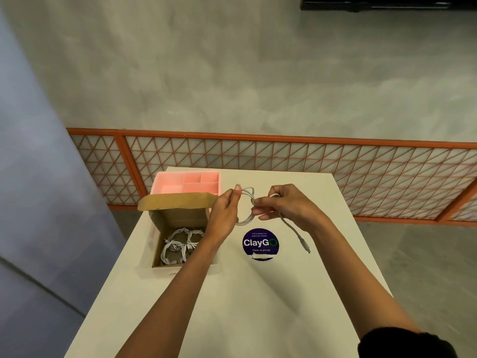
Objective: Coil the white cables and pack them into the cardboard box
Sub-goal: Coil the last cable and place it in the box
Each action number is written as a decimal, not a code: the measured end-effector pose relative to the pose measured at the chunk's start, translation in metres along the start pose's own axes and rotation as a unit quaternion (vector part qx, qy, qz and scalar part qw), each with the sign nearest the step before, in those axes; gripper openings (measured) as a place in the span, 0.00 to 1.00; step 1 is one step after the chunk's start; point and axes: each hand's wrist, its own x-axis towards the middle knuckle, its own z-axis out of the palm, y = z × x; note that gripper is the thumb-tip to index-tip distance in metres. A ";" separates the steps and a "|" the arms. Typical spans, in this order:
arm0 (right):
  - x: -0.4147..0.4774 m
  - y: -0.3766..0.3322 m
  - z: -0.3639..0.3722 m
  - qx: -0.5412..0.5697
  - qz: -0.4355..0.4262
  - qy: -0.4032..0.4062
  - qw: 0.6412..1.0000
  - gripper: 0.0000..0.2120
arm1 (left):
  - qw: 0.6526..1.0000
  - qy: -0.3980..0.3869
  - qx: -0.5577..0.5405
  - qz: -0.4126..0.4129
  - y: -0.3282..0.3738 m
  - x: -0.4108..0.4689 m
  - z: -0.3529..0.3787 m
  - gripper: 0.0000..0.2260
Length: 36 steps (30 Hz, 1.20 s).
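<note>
A white cable (247, 217) is looped into a coil above the white table (232, 306). My left hand (224, 215) grips the coil's left side. My right hand (284, 205) pinches the coil's right side, and the cable's loose end with its plug (304, 245) hangs down below that hand. To the left stands the open cardboard box (180, 215), flap raised at its back. Several coiled white cables (178, 245) lie inside it. My left forearm crosses the box's right edge.
A pink compartment tray (165, 188) sits behind the box at the table's far left. A round dark blue sticker (260, 244) lies on the table under my hands. Beyond the table's far edge runs an orange lattice railing (284, 161).
</note>
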 end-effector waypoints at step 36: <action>0.000 -0.002 -0.009 -0.100 -0.150 -0.088 0.980 0.13 | 0.999 -0.020 -0.042 -0.023 -0.003 -0.004 -0.006 0.20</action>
